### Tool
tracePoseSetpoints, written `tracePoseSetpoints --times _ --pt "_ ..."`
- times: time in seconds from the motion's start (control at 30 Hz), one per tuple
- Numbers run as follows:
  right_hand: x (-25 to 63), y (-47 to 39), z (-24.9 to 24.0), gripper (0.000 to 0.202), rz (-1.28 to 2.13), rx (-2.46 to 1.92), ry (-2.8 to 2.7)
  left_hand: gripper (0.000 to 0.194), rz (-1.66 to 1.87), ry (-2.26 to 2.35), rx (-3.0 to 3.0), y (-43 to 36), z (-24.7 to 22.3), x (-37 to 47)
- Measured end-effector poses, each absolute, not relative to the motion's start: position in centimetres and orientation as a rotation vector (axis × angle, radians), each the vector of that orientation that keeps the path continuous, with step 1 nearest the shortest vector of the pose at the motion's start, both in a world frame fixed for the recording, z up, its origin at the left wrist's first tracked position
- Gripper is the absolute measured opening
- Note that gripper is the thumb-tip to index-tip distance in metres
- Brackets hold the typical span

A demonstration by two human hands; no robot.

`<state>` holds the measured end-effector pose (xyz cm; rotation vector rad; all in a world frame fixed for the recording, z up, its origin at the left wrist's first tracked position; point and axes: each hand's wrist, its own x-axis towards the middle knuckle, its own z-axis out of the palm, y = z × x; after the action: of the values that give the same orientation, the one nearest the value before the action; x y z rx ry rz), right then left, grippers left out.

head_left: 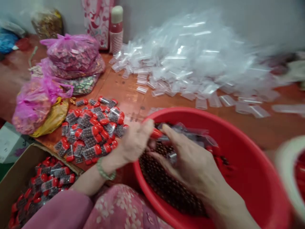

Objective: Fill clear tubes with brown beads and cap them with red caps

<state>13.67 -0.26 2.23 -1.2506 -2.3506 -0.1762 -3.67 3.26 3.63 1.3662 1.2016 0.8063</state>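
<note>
Over the left rim of a large red basin [252, 149], my two hands meet around a small clear tube with a red cap [156, 133]. My left hand [135, 140], with a green bead bracelet at the wrist, has its fingers closed at the red end. My right hand [188, 156] grips the tube from the other side, thumb and fingers bent round it. Dark brown beads [166, 187] lie in the basin beneath the hands, with clear tubes and red caps behind them. Motion blurs both hands, and the fingertips are partly hidden.
Filled red-capped tubes [92, 130] are piled left of the basin, more in a cardboard box [14, 165]. A heap of clear tubes [186, 60] lies at the back. Pink bags [71, 54], a bottle [116, 30] and a white-rimmed container [283, 159] stand around.
</note>
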Motion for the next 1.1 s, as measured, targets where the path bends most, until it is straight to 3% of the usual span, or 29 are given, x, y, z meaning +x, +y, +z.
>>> tracePoseSetpoints --times 0.1,0.23,0.4,0.73,1.1 --pt "16.8 0.1 1.4 0.038 0.011 -1.572 -2.31 0.039 1.03 1.623 1.787 5.0 3.8 -8.7" --pt "20.3 0.6 0.1 0.028 0.277 -1.843 -2.275 0.029 0.962 2.063 2.172 7.5 2.1 -15.2" --pt "19.4 2.3 0.1 0.022 0.384 -1.85 -2.52 0.033 0.986 1.953 2.416 8.2 0.7 -15.8" --pt "15.0 5.6 -0.3 0.025 0.219 -1.899 -2.882 0.016 1.055 1.186 2.307 3.6 1.4 -3.5" --pt "13.0 5.2 -1.2 0.025 0.173 -1.637 -3.088 0.019 1.022 1.145 2.371 3.2 -0.9 -2.6"
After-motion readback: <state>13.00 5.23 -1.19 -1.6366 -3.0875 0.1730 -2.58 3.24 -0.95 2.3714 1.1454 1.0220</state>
